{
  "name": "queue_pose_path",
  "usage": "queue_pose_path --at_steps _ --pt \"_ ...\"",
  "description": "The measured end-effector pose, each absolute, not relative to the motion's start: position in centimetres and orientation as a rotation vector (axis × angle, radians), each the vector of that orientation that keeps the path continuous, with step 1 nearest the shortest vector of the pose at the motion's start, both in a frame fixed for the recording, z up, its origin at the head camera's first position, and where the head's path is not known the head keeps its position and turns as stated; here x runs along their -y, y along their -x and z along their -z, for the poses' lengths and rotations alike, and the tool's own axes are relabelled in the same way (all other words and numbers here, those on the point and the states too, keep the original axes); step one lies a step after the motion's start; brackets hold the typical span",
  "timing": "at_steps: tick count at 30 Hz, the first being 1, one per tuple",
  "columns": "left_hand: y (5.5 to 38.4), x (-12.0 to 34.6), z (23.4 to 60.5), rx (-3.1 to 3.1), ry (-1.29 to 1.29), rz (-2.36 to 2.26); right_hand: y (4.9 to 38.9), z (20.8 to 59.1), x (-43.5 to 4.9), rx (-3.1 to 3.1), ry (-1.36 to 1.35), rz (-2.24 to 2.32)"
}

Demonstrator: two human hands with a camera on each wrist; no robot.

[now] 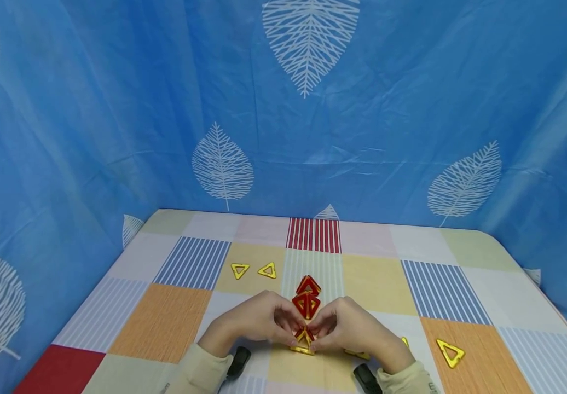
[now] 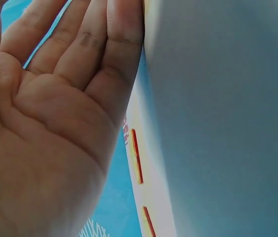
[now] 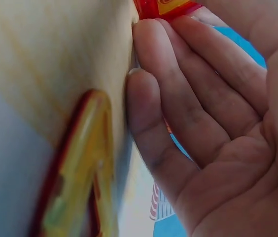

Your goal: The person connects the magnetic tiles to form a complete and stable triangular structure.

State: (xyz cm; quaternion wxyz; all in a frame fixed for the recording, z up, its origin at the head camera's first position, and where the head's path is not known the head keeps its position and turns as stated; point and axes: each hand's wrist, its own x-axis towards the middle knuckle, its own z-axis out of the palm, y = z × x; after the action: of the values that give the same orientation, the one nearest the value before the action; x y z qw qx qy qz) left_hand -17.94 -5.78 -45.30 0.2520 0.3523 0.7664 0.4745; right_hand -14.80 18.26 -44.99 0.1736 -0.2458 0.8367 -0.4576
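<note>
- 1 left hand [image 1: 270, 318], 1 right hand [image 1: 349, 326]: we see each pinching 1 red-and-yellow triangular piece [image 1: 303, 349] between them.
- 2 red pyramid shapes [image 1: 306, 304] (close together): just beyond the hands.
- 2 yellow triangles [image 1: 239, 266]: beyond the left hand.

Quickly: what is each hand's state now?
Left hand: closed, pinching the nearest red-and-yellow triangle structure.
Right hand: closed, pinching the same structure.
</note>
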Motion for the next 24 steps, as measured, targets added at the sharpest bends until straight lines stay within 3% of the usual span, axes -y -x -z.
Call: queue_pose_path --at_steps 12,24 --pt "17.7 5.6 45.2 -2.080 -0.935 -1.237 14.9 44.9 -18.7 -2.301 0.754 1.293" --pt "17.3 5.3 44.9 -2.093 -0.925 -1.156 15.5 43.1 -22.0 -2.372 0.636 1.308"
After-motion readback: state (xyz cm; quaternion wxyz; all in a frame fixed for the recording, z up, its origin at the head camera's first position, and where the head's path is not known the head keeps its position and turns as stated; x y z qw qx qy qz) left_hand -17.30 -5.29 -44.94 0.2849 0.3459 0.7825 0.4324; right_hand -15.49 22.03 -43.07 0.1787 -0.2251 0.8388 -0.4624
